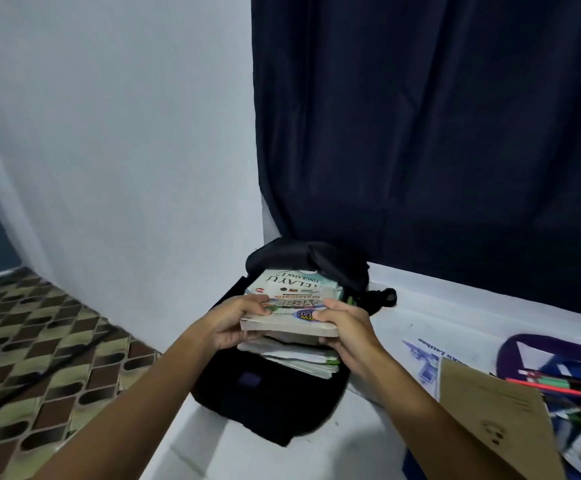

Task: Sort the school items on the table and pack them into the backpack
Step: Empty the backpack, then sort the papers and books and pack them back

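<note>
A home room; dark curtain [420, 133], patterned floor mat [39, 341], plain wall [126, 116].

Black backpack [265, 393] lying open on the white table, thick white-edged book [289, 323] level over its mouth, more books [292, 284] stacked inside toward 12 o'clock, pencils [559, 386] and brown notebook [490, 420] at 4 o'clock

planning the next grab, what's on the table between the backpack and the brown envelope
In the head view, a white booklet with blue print lies flat on the table between the backpack and brown envelope.
</note>
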### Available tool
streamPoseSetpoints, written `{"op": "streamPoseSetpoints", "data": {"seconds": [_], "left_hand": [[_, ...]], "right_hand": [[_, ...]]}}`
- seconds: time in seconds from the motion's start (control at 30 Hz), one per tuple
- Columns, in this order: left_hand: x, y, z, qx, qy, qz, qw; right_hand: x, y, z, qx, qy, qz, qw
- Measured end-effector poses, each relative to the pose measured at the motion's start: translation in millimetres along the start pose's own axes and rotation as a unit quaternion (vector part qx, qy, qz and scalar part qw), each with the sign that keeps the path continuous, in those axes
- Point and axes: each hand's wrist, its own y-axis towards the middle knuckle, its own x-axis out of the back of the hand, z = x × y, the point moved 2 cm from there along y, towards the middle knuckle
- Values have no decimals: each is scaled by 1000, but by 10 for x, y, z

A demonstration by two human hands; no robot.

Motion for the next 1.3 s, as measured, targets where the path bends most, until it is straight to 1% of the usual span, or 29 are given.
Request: {"op": "streamPoseSetpoints", "data": {"seconds": [0.2,0.33,0.43,0.5,0.53,0.57,0.6,0.63,0.67,0.7,0.73,0.77,0.8,0.83,0.87,0.9,0.93,0.97,1.0,1.03,1.1,1.2,1.3], "left_hand": [[159,528,-384,55,31,56,996],[287,981,-522,80,57,109,989],[345,1182,-584,94,110,123,982],[359,1225,-632,96,206,144,963],[352,1213,-654,87,282,148,944],[349,1201,-684,80,360,138,919],[338,1182,-712,73,436,127,888],[317,1162,-745,64,513,116,848],[308,1185,-765,44,592,101,799],[296,1210,-792,0,666,68,743],[280,1258,-822,-71,724,18,686],[266,1305,-850,-157,751,-37,640],[256,1356,-882,-241,746,-78,617],[256,1405,-910,-323,718,-97,609],[257,1463,-937,-394,687,-92,603],[265,1551,-950,-440,671,-70,593],[276,1661,-955,-455,679,-43,574],[279,1779,-949,-445,701,-17,557],[267,1886,-942,-419,726,5,546],[241,1975,-935,-394,744,22,539],[142,2123,-957,-370,762,49,529],[15,2267,-1030,-357,774,84,516],[-43,2399,-1122,-378,781,101,487]], "right_hand": [[-229,455,82,-5,17,-91,996],[-308,708,108,-4,8,-146,989],[-329,802,111,-9,-68,-171,983],[-323,847,117,-10,-146,-173,974],[-306,852,119,-7,-196,-173,965],[-292,862,118,0,-270,-173,947],[-285,860,107,4,-367,-172,914],[-292,840,95,2,-478,-166,862],[-341,806,73,-2,-582,-167,795],[-408,773,54,7,-664,-177,727],[-485,743,53,29,-718,-187,670],[-558,727,47,56,-746,-187,636],[-635,705,45,85,-757,-169,626],[-684,698,16,107,-761,-126,628],[-733,679,-24,116,-767,-67,628],[-768,668,-82,111,-774,-13,623],[-784,671,-162,98,-782,26,615],[-780,682,-257,84,-787,46,609],[-765,703,-356,78,-788,48,609],[-749,726,-442,83,-786,40,611],[-730,785,-536,96,-782,16,616],[-714,901,-538,95,-779,7,620],[-695,1095,-476,82,-776,4,626]]}}
